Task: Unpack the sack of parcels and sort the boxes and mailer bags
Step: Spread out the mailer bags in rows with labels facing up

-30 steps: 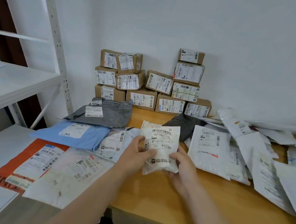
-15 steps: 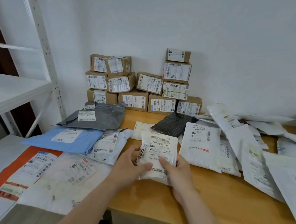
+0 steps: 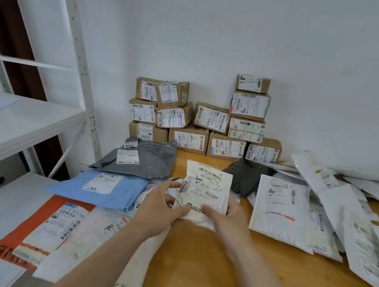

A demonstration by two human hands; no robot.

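On the light wooden surface (image 3: pixel 227 268), a stack of brown cardboard boxes (image 3: pixel 210 122) stands against the wall, with flat white mailer bags (image 3: pixel 276 210) fanned out to the right. The small white labelled mailer bag (image 3: pixel 206 189) is held just above the surface's middle, the left hand (image 3: pixel 158 209) and right hand (image 3: pixel 227 218) each pinching its lower edge with curled fingers (image 3: pixel 209 212). It is best kept label-up and laid flat among the white mailers without shifting them.

Stacked boxes (image 3: pixel 206 121) stand at the table's (image 3: pixel 263 273) back, mailer bags (image 3: pixel 280 210) before them
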